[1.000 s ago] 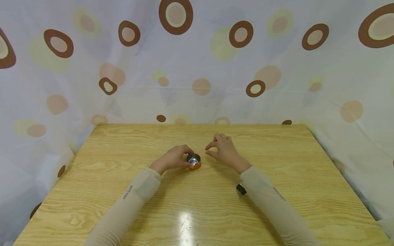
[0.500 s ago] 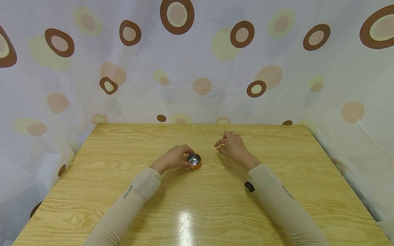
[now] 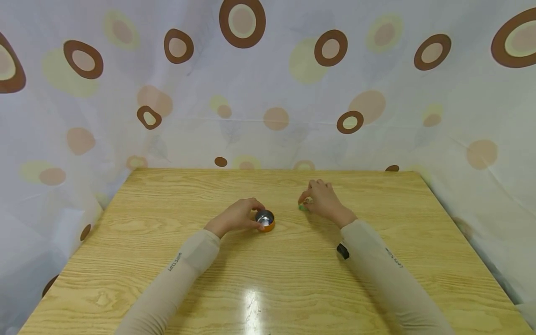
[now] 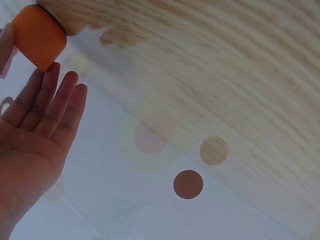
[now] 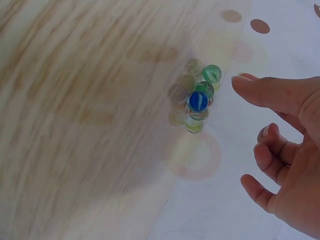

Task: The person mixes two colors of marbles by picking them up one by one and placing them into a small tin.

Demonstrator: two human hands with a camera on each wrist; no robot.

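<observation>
A small bowl point(image 3: 268, 228), orange outside and shiny metal inside, stands near the middle of the table. My left hand point(image 3: 237, 215) holds its left side between thumb and fingers, and a small dark blue spot shows inside it. In the left wrist view, the fingertips meet the edge of the orange bowl point(image 4: 39, 37). To the right, my right hand point(image 3: 325, 201) reaches down over glass marbles point(image 3: 301, 206), partly hidden by its fingers. The right wrist view has a blue marble point(image 5: 198, 101) and a green marble point(image 5: 212, 73) clustered with others, apart from the thumb point(image 5: 260, 90).
The wood-grain table point(image 3: 268, 270) runs back to a pale curtain point(image 3: 251, 144) with brown and yellow circles, which also encloses the sides. A small black device point(image 3: 343, 251) sits under the right sleeve's cuff.
My right hand has moved from beside the bowl rightward to the marbles, then lowered its fingertips toward them. The left hand and the bowl have stayed put.
</observation>
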